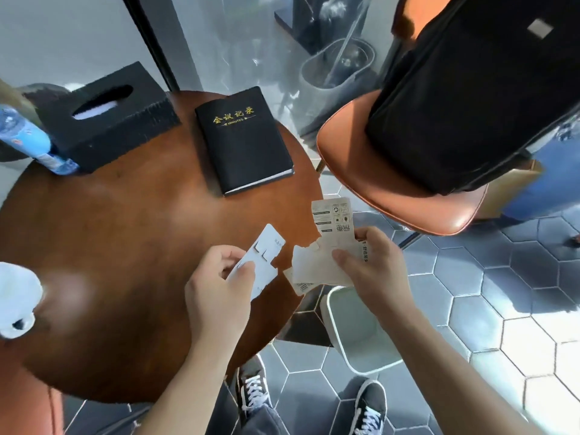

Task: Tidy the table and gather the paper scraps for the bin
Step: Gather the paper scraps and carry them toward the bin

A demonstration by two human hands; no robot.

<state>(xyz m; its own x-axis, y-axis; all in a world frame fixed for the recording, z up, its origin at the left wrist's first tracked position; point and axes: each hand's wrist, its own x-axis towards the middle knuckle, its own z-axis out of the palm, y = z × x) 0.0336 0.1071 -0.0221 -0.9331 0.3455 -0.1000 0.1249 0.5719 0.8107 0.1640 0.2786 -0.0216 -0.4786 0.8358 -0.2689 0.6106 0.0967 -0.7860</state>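
The left hand [219, 287] is closed in a pinch on a white card scrap [262, 262], thumb on top and fingers curled beneath, and holds it tilted above the near-right part of the round wooden table [125, 246]. The scrap has small cut-out tabs and points toward 1 o'clock. Just to its right, at 3 o'clock, the right hand [370, 262] grips a bundle of torn cardboard scraps [326, 246], thumb pressed on the face and fingers wrapped behind. The tallest piece stands up toward 12 o'clock and carries printed symbols and characters; a barcode edge shows at the bundle's lower left. The two sets of scraps lie near each other but apart, at the table's right rim.

Below the right forearm, at 5 o'clock from the hands, a pale bin [361, 337] stands open on the hexagon-tiled floor [470, 293], just beside the table. At 6 o'clock a pair of dark lace-up shoes [254, 390] shows.

On the table at 12 o'clock lies a closed black notebook [244, 139] with gold lettering. At 10 o'clock sits a black tissue box [110, 117], and a blue-labelled bottle [28, 136] leans just left of it. A blurred white object [17, 302] sits at the 9 o'clock edge. At 2 o'clock, an orange chair [392, 183] holds a black bag [470, 98].
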